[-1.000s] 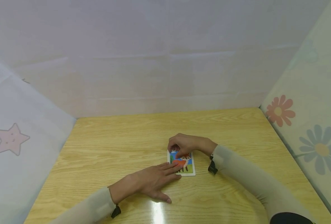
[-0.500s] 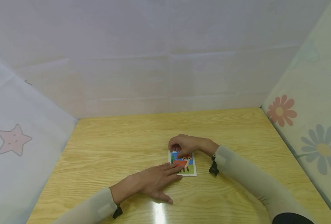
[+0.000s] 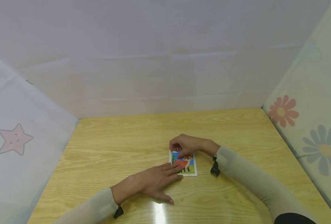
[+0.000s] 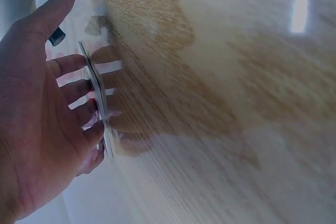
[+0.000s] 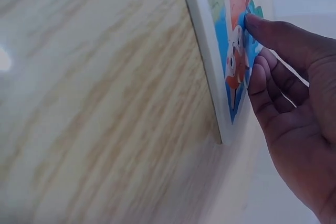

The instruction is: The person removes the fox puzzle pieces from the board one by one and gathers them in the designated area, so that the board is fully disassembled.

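Sleeves: Both forearms are covered by light sleeves, the left sleeve point(image 3: 88, 207) and the right sleeve point(image 3: 246, 179) entering over the near part of the table; a black device point(image 3: 118, 212) is worn at the left wrist.
Left hand point(image 3: 155, 182): Palm down, fingers extended and spread, thumb set apart toward the near edge; nothing is grasped. The fingertips are rested on the near left part of the fox picture.
Fox picture point(image 3: 187, 164): Laid flat on the table, about midway between the left and right edges, well short of the far edge. A white border is shown; the face is partly covered by both hands.
Right hand point(image 3: 190, 143): Fingers curled, thumb placed on the picture face. The picture is held near its far left corner.
Table point(image 3: 120, 140): Wood-grained; its rounded far corners are in view.
Side panels: A pink star point(image 3: 15, 139) is printed beyond the left edge, a red flower point(image 3: 283, 111) beyond the far right corner.
Backdrop point(image 3: 126, 74): Creased pale sheet, behind the far edge.
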Available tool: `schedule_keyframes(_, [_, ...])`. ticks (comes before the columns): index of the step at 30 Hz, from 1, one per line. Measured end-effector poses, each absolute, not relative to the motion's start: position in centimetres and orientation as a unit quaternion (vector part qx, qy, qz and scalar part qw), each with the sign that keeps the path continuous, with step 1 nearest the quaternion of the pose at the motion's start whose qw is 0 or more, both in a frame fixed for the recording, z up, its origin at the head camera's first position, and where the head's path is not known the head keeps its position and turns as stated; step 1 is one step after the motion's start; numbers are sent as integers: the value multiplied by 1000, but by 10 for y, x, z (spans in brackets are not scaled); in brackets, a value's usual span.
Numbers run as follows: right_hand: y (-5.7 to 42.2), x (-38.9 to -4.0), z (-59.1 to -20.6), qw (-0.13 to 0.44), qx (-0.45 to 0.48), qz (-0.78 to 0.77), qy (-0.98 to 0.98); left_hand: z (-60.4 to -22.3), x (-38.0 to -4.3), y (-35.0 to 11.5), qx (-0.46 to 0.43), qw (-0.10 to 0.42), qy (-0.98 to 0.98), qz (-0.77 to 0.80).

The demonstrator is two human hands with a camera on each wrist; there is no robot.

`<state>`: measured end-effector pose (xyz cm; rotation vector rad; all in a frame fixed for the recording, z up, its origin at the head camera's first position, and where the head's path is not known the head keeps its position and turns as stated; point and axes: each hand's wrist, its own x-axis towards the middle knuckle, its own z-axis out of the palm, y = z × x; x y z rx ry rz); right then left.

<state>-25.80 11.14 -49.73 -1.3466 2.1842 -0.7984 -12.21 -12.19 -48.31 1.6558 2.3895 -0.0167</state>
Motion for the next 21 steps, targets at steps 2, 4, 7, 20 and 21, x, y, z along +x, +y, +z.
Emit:
schedule_keyframes(2, [112, -257, -498, 228, -479, -297, 794, -484, -122, -122, 566, 116, 816, -7])
schedule_keyframes(4, [113, -255, -499, 228, -471, -305, 796, -484, -122, -122, 566, 117, 816, -7])
schedule_keyframes(7, [115, -254, -501, 224, -467, -313, 796, -484, -121, -122, 563, 120, 818, -4])
schedule_keyframes(20, [122, -251, -507, 209, -469, -346, 785, -485, -121, -121, 561, 114, 820, -8])
schedule_keyframes(21, [122, -251, -507, 208, -471, -348, 784, -485, -121, -121, 562, 113, 819, -9])
